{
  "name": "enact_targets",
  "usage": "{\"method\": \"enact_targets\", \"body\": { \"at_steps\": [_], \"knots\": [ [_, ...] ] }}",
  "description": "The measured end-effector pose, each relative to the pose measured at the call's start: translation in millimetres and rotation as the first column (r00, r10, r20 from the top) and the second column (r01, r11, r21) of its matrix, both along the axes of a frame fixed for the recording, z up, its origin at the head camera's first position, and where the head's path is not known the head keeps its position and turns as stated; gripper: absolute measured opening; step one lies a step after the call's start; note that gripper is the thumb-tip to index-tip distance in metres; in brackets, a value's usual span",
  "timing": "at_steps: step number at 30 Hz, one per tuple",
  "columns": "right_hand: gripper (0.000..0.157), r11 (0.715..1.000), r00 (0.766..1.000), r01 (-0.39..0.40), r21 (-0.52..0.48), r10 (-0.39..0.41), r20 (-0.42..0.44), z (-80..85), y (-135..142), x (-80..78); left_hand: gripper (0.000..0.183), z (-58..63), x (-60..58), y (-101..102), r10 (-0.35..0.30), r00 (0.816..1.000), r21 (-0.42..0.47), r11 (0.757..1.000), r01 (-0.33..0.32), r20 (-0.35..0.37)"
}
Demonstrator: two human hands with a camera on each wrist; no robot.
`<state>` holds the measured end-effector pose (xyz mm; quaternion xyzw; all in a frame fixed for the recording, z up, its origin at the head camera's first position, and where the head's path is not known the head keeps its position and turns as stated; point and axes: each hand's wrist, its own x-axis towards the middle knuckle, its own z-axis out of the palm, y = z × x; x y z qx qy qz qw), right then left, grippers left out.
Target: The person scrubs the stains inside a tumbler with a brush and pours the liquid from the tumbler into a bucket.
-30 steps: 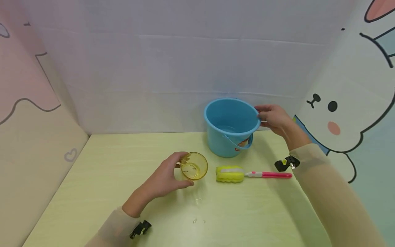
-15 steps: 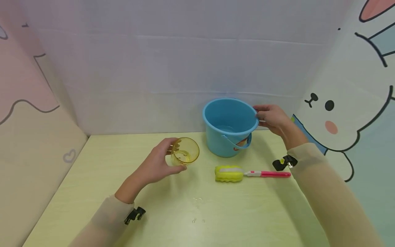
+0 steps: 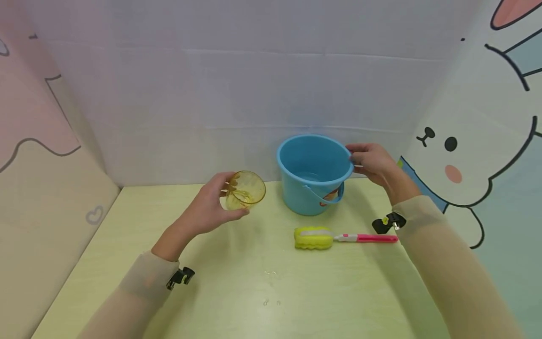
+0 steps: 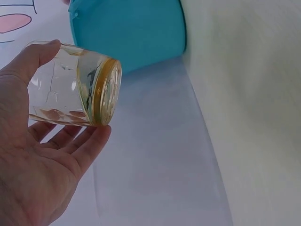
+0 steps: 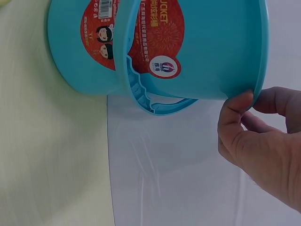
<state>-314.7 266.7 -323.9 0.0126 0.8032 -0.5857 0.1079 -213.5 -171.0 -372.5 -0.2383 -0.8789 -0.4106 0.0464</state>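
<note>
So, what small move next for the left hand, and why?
Probably shift the cup right, over the bucket: the left hand holds it above the table, left of the bucket's open top, and the right hand grips the rim.

Pale yellow-green tabletop [image 3: 338,301] up front, running back to a creased whitish backdrop [image 3: 254,89]; pink-and-cream panel [image 3: 38,108] on the left, little heart [image 3: 95,215] low down; big cartoon rabbit [image 3: 487,165] right, shadows falling soft.

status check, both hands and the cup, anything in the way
Left hand holds the yellow cup, raised off the table. Right hand pinches the blue bucket at its rim. Brush lies in front of the bucket; cup-to-bucket gap looks unobstructed.
</note>
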Motion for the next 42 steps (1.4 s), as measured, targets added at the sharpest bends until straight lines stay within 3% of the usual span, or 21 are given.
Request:
{"method": "enact_targets", "body": {
  "at_steps": [12,25,42],
  "knots": [
    [0.057,1.000,1.000,0.010,-0.007,-0.010,-0.001,-2.0,-1,-0.2,0.090,21.9,-22.8,-1,0.011,0.998,-0.051,0.999,-0.014,-0.060],
    [0.057,1.000,1.000,0.011,-0.022,-0.011,-0.006,-4.6,-5,0.1,0.091,47.5,-46.5,4,0.020,0.998,-0.136,0.990,-0.029,-0.067],
    [0.056,1.000,1.000,0.012,-0.016,-0.012,-0.005,-4.6,-7,1.3,0.085,74.4,-74.2,21,-0.034,0.997,-0.159,0.987,0.022,-0.072]
  ]
}}
